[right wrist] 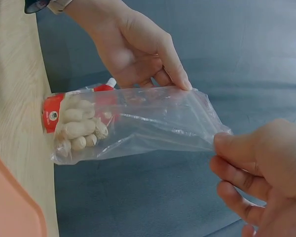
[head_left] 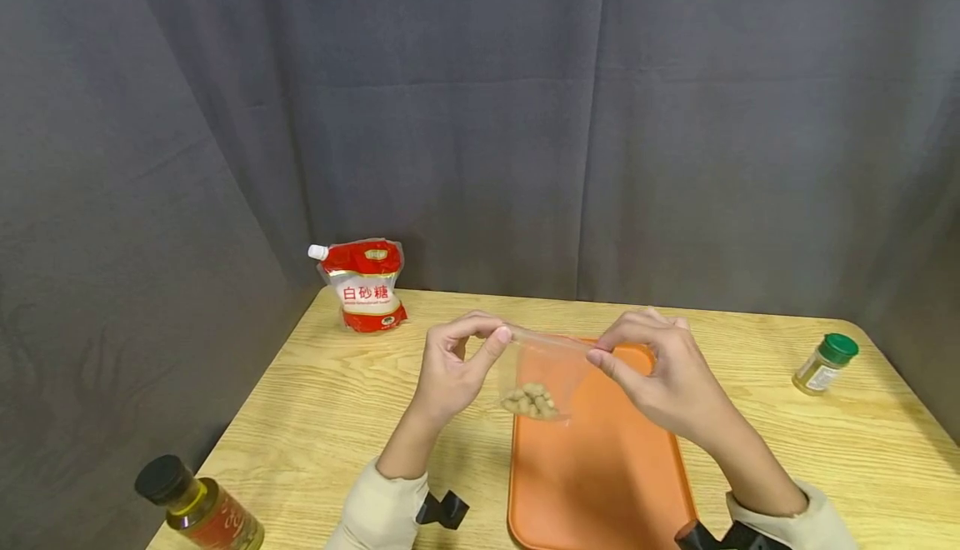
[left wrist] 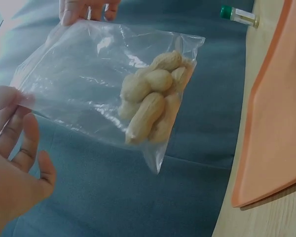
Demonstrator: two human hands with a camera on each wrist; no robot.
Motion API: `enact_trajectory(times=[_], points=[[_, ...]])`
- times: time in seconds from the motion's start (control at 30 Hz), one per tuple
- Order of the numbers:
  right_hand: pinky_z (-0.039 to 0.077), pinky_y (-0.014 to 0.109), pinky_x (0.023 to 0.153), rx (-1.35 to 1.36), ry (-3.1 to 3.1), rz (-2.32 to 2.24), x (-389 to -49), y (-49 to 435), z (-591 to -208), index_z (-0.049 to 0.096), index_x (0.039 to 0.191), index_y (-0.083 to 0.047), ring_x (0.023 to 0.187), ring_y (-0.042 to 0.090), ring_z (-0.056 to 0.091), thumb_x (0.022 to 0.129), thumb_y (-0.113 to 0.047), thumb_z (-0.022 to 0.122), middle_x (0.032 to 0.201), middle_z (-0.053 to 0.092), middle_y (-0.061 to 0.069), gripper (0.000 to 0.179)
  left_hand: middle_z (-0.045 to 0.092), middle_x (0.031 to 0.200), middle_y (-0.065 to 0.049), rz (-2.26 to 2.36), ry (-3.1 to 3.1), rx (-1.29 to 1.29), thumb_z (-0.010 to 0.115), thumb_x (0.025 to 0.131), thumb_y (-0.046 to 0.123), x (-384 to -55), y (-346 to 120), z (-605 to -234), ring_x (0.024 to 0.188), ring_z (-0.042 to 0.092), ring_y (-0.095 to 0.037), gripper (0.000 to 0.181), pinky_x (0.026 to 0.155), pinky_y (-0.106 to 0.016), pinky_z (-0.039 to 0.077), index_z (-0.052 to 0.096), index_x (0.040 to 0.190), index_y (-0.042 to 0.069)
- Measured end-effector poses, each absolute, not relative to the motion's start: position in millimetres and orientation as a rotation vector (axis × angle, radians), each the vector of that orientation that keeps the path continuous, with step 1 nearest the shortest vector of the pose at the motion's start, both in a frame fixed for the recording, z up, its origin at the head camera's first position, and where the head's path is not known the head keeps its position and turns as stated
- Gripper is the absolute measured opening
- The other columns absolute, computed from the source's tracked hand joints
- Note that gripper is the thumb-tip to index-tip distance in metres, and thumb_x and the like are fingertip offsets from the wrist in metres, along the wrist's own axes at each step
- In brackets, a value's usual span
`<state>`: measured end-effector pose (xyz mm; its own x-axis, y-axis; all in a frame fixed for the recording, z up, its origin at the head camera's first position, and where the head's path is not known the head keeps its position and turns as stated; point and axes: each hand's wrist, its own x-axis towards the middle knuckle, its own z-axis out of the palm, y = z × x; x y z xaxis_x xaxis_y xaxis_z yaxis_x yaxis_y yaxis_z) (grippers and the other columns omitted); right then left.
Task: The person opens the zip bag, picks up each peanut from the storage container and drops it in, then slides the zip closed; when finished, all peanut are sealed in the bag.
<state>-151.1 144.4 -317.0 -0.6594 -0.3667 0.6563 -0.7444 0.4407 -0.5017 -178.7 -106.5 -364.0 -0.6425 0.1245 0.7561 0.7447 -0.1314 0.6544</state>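
Observation:
A clear plastic zip bag [head_left: 542,367] hangs over the orange tray [head_left: 600,467], its top edge stretched between my two hands. Unshelled peanuts [head_left: 529,401] lie gathered along its bottom. My left hand [head_left: 457,367] pinches one top corner between thumb and forefinger. At the opposite corner, my right hand [head_left: 663,371] grips the edge the same way. In the left wrist view the peanuts [left wrist: 150,98] show through the film, and in the right wrist view the bag [right wrist: 148,118] is pulled taut at the top between both thumbs.
A red and white sugar pouch [head_left: 367,287] with a white spout stands at the table's back left. A dark-capped bottle [head_left: 202,504] is at the front left. A green-lidded jar [head_left: 825,364] stands on the right. Grey curtains [head_left: 450,133] enclose the wooden table [head_left: 337,417].

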Motion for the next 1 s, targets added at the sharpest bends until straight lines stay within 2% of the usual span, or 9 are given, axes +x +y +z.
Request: enact_trajectory(times=[0.07,0.17,0.3,0.5,0.57,0.63,0.73,0.83,1.0], points=[[0.022,0.054,0.082,0.932,-2.218,1.12,-153,144,-319,0.069,0.078,-0.028,0.087,0.011,0.055,0.08,0.0,0.08,0.078,0.064,-0.017,0.03,0.069,0.087,-0.02,-1.832,-1.755,-0.968,0.066,0.091,-0.005,-179,-110,-364,0.084,0.062,-0.017,0.007,0.079,-0.028,0.05,0.071,0.093,-0.009],[0.022,0.047,0.078,0.948,-2.199,1.109,-156,140,-326,0.068,0.076,-0.027,0.085,0.011,0.054,0.077,0.002,0.081,0.076,0.063,-0.018,0.031,0.072,0.091,-0.011,-1.82,-1.974,-0.951,0.067,0.092,-0.001,-178,-125,-360,0.088,0.063,-0.021,0.008,0.084,-0.036,0.05,0.075,0.095,-0.002],[0.022,0.045,0.077,0.967,-2.243,1.115,-158,124,-339,0.067,0.074,-0.025,0.085,0.011,0.053,0.077,-0.004,0.083,0.075,0.061,-0.02,0.026,0.071,0.089,-0.003,-1.701,-2.342,-0.981,0.069,0.092,0.007,-175,-158,-351,0.087,0.063,-0.021,0.008,0.086,-0.042,0.048,0.077,0.094,0.009],[0.026,0.057,0.089,1.037,-2.432,1.261,-150,94,-360,0.072,0.081,-0.022,0.087,0.011,0.055,0.085,-0.013,0.078,0.082,0.065,-0.021,0.012,0.069,0.081,0.003,-1.55,-2.67,-1.204,0.069,0.094,0.012,-170,-205,-347,0.075,0.061,-0.015,0.009,0.072,-0.033,0.051,0.077,0.09,0.015],[0.025,0.063,0.095,1.052,-2.51,1.319,-152,83,-370,0.074,0.083,-0.02,0.089,0.012,0.056,0.088,-0.015,0.076,0.083,0.065,-0.02,0.007,0.069,0.078,0.002,-1.533,-2.755,-1.254,0.069,0.093,0.01,-170,-218,-350,0.07,0.06,-0.012,0.01,0.066,-0.029,0.05,0.077,0.088,0.013],[0.025,0.063,0.096,1.037,-2.587,1.336,-157,73,-381,0.075,0.083,-0.018,0.089,0.013,0.056,0.09,-0.016,0.074,0.083,0.064,-0.019,0.007,0.07,0.077,0.0,-1.535,-2.837,-1.255,0.068,0.092,0.007,-175,-225,-357,0.066,0.058,-0.01,0.012,0.062,-0.026,0.048,0.078,0.085,0.01],[0.028,0.056,0.092,0.987,-2.67,1.234,-171,62,-399,0.075,0.08,-0.016,0.085,0.011,0.056,0.09,-0.015,0.073,0.08,0.064,-0.018,0.01,0.07,0.076,-0.006,-1.533,-2.943,-1.166,0.067,0.091,0.003,-186,-226,-372,0.064,0.054,-0.009,0.013,0.06,-0.024,0.045,0.077,0.084,0.004],[0.029,0.044,0.078,0.934,-2.69,1.03,-190,55,-414,0.073,0.075,-0.019,0.075,0.01,0.055,0.088,-0.015,0.075,0.076,0.064,-0.016,0.013,0.067,0.073,-0.004,-1.426,-3.007,-0.989,0.065,0.089,0.0,-200,-219,-385,0.064,0.05,-0.011,0.012,0.061,-0.026,0.044,0.075,0.082,0.0],[0.024,0.038,0.068,0.844,-2.698,0.683,-222,44,-429,0.07,0.067,-0.024,0.066,0.011,0.046,0.083,-0.016,0.079,0.069,0.06,-0.013,0.02,0.06,0.07,0.002,-0.995,-3.065,-0.658,0.065,0.089,0.005,-226,-202,-405,0.063,0.05,-0.014,0.012,0.059,-0.03,0.043,0.073,0.08,0.004]])
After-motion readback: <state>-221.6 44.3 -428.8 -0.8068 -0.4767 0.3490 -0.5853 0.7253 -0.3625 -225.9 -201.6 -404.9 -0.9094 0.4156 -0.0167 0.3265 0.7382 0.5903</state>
